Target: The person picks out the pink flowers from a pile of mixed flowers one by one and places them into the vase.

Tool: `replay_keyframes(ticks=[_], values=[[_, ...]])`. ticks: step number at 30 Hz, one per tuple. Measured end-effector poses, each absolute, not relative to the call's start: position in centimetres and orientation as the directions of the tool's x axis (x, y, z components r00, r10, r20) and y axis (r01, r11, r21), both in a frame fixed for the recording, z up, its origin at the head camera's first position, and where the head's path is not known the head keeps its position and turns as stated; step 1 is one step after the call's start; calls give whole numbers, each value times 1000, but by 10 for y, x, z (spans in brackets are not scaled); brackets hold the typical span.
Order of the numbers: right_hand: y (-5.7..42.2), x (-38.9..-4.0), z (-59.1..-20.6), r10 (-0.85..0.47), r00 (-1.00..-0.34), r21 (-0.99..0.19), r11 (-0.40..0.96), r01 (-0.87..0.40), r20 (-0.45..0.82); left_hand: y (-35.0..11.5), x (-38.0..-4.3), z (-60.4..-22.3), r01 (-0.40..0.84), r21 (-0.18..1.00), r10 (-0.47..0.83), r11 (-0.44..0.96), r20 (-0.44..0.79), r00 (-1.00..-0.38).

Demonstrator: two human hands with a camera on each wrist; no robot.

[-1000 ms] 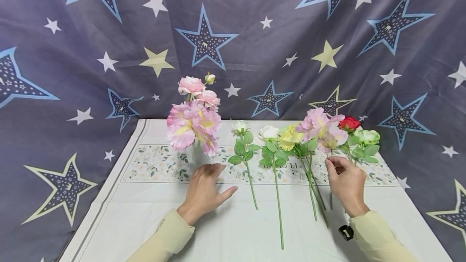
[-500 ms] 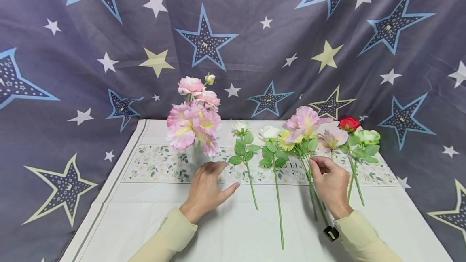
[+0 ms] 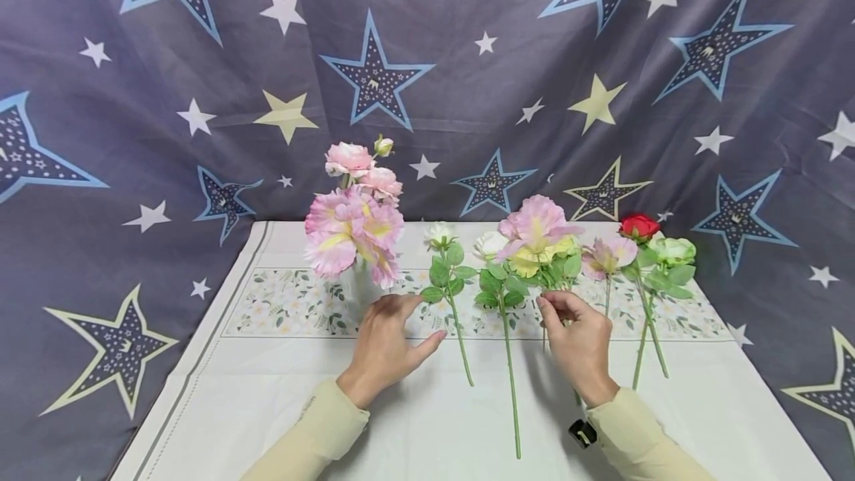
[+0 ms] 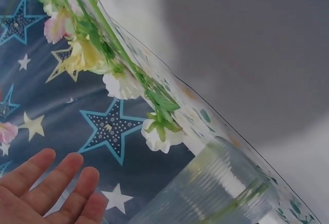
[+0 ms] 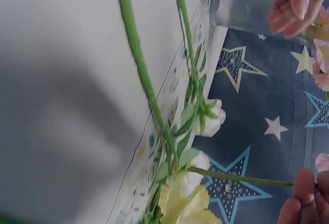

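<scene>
My right hand [image 3: 576, 344] pinches the thin stem [image 5: 241, 178] of a pink-purple artificial flower [image 3: 534, 223] between thumb and fingers. That bloom stands upright over the yellow flower [image 3: 528, 264] on the table. My left hand [image 3: 387, 351] is beside the clear ribbed vase [image 4: 216, 183], its fingers [image 4: 56, 188] extended and thumb spread, holding nothing. From the head view the vase is mostly hidden behind blooms and the left hand. In the vase stand large pink-purple flowers [image 3: 354, 234] and lighter pink blooms [image 3: 349, 159] with a small bud.
Two white roses [image 3: 441, 234] with green stems lie right of the vase. Farther right are another pink-purple flower [image 3: 608, 254], a red rose [image 3: 639, 227] and a pale green one [image 3: 671, 249]. A star-patterned curtain [image 3: 427, 80] hangs behind the white tablecloth [image 3: 267, 392].
My right hand has moved left with the pink-purple flower, from near the red rose to over the yellow flower. The left hand has shifted slightly right.
</scene>
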State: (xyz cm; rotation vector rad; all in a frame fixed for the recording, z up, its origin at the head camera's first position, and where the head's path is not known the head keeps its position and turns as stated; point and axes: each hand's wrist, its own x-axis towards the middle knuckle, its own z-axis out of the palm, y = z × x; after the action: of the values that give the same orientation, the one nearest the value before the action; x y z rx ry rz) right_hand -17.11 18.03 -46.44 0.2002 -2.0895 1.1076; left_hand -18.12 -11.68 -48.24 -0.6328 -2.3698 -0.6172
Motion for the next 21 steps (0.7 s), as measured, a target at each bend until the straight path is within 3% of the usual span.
replay_keyframes(ticks=[13, 21], values=[[150, -169, -468, 145, -707, -659, 528, -536, 692, -107, -185, -482, 607, 293, 268, 739, 699, -663], [137, -166, -470, 127, -730, -683, 489, -543, 671, -98, -185, -478, 629, 385, 227, 675, 703, -674]])
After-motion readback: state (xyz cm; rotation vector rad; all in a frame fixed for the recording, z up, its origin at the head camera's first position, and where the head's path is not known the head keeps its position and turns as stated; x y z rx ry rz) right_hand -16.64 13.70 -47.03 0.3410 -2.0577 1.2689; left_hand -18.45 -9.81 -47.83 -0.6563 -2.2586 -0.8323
